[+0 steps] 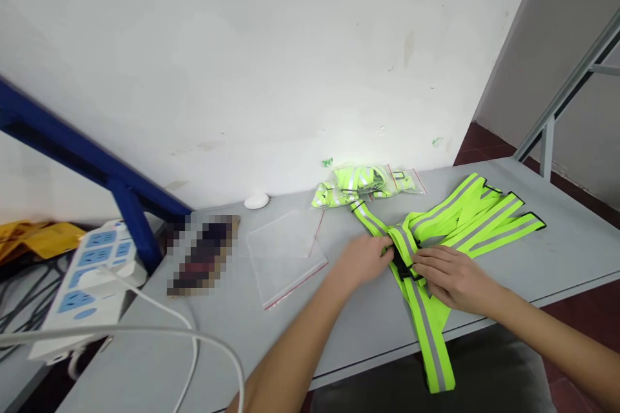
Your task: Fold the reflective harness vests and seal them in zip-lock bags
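A neon yellow-green reflective vest [429, 329] made of straps with grey stripes lies bunched on the grey table, one strap hanging over the front edge. My left hand [365, 259] closes its fingers on the vest's left side, by a black buckle or fitting. From the right, my right hand [448, 274] presses its fingers together on the straps close to that black piece. The fingertips of both hands are partly hidden among the folds. Behind them, against the wall, lie clear bags [363, 184] packed with similar green straps.
Flat clear zip bags [283, 264] lie left of my hands. Further left are a blurred-out item [203, 255], a white power strip [90, 277] and a looping white cable [194, 333]. A white oval object [256, 201] sits by the wall. A blue metal frame [130, 206] rises at left.
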The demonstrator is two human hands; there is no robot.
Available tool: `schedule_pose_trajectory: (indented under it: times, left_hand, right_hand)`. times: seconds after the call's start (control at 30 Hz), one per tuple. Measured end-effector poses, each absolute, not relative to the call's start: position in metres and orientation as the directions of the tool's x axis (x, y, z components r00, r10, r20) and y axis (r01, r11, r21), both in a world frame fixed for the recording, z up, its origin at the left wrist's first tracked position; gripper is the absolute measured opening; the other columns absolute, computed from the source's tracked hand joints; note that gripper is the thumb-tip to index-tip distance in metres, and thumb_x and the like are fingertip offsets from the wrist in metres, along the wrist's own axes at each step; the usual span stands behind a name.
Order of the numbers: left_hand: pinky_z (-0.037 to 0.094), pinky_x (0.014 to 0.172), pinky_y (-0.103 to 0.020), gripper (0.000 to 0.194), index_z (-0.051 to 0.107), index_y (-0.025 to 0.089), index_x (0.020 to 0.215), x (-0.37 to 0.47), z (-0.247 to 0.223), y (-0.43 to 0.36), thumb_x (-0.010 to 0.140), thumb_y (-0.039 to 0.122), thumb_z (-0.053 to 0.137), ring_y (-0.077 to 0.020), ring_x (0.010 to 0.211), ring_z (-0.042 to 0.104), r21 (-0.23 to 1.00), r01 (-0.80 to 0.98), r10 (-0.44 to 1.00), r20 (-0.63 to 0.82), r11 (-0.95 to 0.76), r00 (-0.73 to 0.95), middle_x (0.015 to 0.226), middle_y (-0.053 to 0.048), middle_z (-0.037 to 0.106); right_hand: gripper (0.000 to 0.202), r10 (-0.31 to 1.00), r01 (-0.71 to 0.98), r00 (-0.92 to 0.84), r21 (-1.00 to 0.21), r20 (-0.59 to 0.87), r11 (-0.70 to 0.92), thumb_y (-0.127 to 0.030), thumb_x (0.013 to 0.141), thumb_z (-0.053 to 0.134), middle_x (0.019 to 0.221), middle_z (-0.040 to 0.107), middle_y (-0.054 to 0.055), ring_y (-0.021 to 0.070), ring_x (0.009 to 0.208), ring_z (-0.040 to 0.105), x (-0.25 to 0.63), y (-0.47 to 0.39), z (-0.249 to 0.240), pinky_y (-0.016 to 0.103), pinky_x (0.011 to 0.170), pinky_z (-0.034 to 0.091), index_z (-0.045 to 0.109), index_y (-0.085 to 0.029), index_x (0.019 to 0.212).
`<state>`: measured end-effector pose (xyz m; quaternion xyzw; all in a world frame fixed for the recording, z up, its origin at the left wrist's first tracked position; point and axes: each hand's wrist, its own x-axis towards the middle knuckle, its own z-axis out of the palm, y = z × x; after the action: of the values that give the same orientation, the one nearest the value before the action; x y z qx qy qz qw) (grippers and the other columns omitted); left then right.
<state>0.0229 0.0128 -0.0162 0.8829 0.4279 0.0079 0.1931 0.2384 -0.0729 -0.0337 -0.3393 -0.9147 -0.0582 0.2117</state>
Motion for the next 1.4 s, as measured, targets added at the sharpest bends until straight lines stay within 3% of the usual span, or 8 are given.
schedule_pose_trajectory:
  times: [0.37, 0.73, 0.83, 0.97, 1.03, 1.13, 1.27, 1.4]
  left_hand:
    - [0.030, 0.052, -0.024, 0.026, 0.070, 0.026, 0.089, 0.018, -0.022, 0.025, 0.088, 0.033, 0.045, -0.0158, 0.064, 0.061, 0.500, 0.695, 0.743, -0.141, -0.517, 0.654, 0.073, 0.001, 0.070]
    - [0.034, 0.053, -0.023, 0.025, 0.067, 0.027, 0.096, 0.023, -0.032, 0.021, 0.088, 0.044, 0.050, -0.0157, 0.063, 0.061, 0.438, 0.745, 0.804, -0.079, -0.503, 0.590, 0.069, 0.002, 0.067]
    - [0.039, 0.058, -0.023, 0.023, 0.066, 0.027, 0.101, 0.025, -0.043, 0.021, 0.091, 0.040, 0.050, -0.0141, 0.067, 0.061, 0.433, 0.691, 0.783, 0.058, -0.579, 0.619, 0.077, 0.001, 0.068]
    - [0.047, 0.077, -0.029, 0.027, 0.063, 0.020, 0.090, 0.032, -0.057, 0.018, 0.092, 0.044, 0.050, -0.0161, 0.082, 0.061, 0.373, 0.483, 0.611, 0.482, -0.792, 0.628, 0.088, -0.005, 0.065]
    - [0.046, 0.087, -0.038, 0.042, 0.059, 0.018, 0.099, 0.039, -0.059, 0.016, 0.081, 0.057, 0.059, -0.0222, 0.099, 0.058, 0.352, 0.424, 0.545, 0.635, -0.835, 0.547, 0.105, -0.011, 0.063]
    - [0.038, 0.102, -0.047, 0.074, 0.045, 0.017, 0.127, 0.054, -0.052, 0.016, 0.071, 0.061, 0.067, -0.0290, 0.124, 0.046, 0.340, 0.428, 0.538, 0.651, -0.838, 0.536, 0.130, -0.018, 0.053]
    - [0.023, 0.113, -0.046, 0.045, 0.047, 0.022, 0.129, 0.076, -0.035, 0.021, 0.089, 0.040, 0.056, -0.0230, 0.125, 0.049, 0.268, 0.415, 0.493, 0.523, -0.870, 0.696, 0.124, -0.009, 0.062]
    - [0.027, 0.112, -0.038, 0.022, 0.058, 0.022, 0.113, 0.095, -0.024, 0.021, 0.093, 0.021, 0.049, -0.0155, 0.108, 0.059, 0.158, 0.283, 0.323, 0.472, -0.946, 0.820, 0.110, -0.004, 0.069]
  right_hand:
    - [0.031, 0.614, 0.711, -0.673, 0.131, 0.413, 0.691, -0.007, 0.089, 0.051, 0.121, 0.066, 0.015, 0.0257, 0.116, 0.059, 0.232, -0.078, -0.049, 0.041, 0.100, 0.051, 0.062, -0.008, 0.118]
    - [0.039, 0.608, 0.703, -0.592, -0.029, 0.529, 0.710, -0.002, 0.090, 0.044, 0.120, 0.066, 0.014, 0.0220, 0.122, 0.056, 0.245, -0.068, -0.052, 0.038, 0.102, 0.051, 0.053, -0.011, 0.128]
    - [0.043, 0.578, 0.676, -0.536, -0.098, 0.616, 0.731, 0.000, 0.090, 0.043, 0.118, 0.068, 0.012, 0.0208, 0.119, 0.058, 0.253, -0.067, -0.047, 0.037, 0.101, 0.051, 0.052, -0.014, 0.130]
    - [0.040, 0.632, 0.702, -0.249, -0.313, 0.733, 0.640, 0.000, 0.088, 0.043, 0.107, 0.072, 0.007, 0.0187, 0.105, 0.067, 0.263, -0.070, -0.042, 0.035, 0.097, 0.054, 0.059, -0.021, 0.118]
    - [0.036, 0.666, 0.692, -0.083, -0.438, 0.742, 0.574, -0.002, 0.088, 0.043, 0.103, 0.072, 0.006, 0.0202, 0.103, 0.068, 0.266, -0.074, -0.042, 0.037, 0.095, 0.055, 0.062, -0.023, 0.111]
    - [0.031, 0.685, 0.646, 0.076, -0.559, 0.725, 0.520, -0.004, 0.088, 0.044, 0.100, 0.072, 0.005, 0.0221, 0.101, 0.069, 0.269, -0.080, -0.046, 0.040, 0.093, 0.056, 0.061, -0.023, 0.105]
    - [0.028, 0.684, 0.600, 0.135, -0.608, 0.717, 0.520, -0.005, 0.088, 0.045, 0.101, 0.072, 0.006, 0.0224, 0.102, 0.068, 0.276, -0.086, -0.055, 0.041, 0.093, 0.056, 0.058, -0.023, 0.106]
    - [0.030, 0.689, 0.677, 0.076, -0.545, 0.721, 0.495, -0.006, 0.089, 0.044, 0.109, 0.070, 0.009, 0.0220, 0.105, 0.067, 0.296, -0.092, -0.061, 0.038, 0.088, 0.059, 0.050, -0.023, 0.113]
